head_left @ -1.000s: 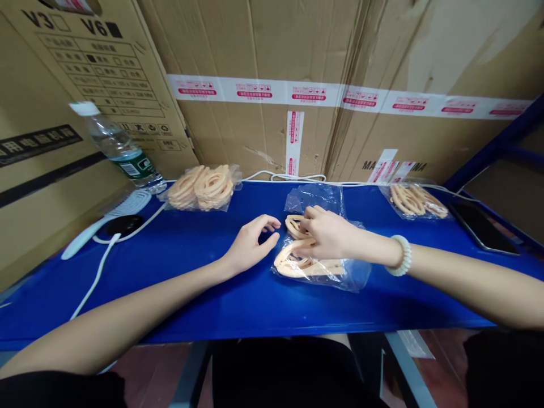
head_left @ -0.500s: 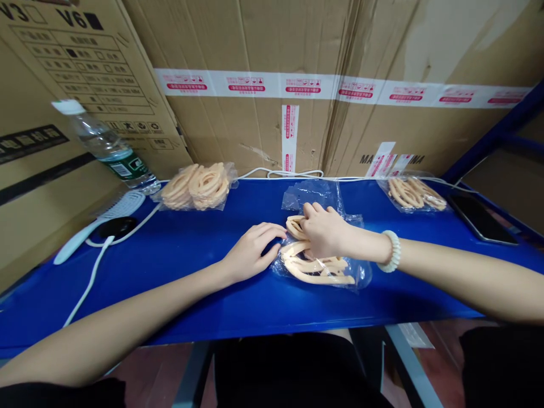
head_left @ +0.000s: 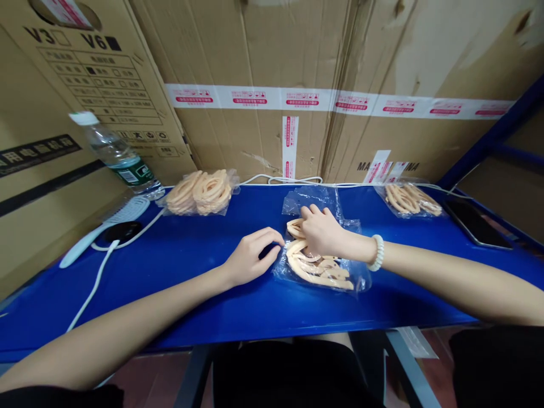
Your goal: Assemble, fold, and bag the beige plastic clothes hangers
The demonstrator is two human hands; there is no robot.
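In front of me a clear plastic bag (head_left: 362, 280) lies on the blue tabletop (head_left: 221, 309), with pale tan looped strips (head_left: 314, 277) in and on it. My right hand (head_left: 322, 231) is curled down over the strips from above; its fingertips are hidden, so what they grip does not show. At the bag's left edge, my left hand (head_left: 254, 256) brings thumb and index fingertips together in a pinch on the plastic. A second flat piece of clear plastic (head_left: 310, 199) lies just behind the right hand.
A bag of similar loops (head_left: 199, 194) sits back left, another (head_left: 412, 199) back right. A phone (head_left: 476, 222) lies at right. On the left are a water bottle (head_left: 123, 161), a hairbrush (head_left: 114, 221), a black disc (head_left: 122, 231) and white cable. Cardboard (head_left: 255, 141) stands behind.
My left index finger has bent down toward the thumb, narrowing the gap at the bag's edge. My right hand stays over the strips, which have shifted slightly. The camera view has tilted a little.
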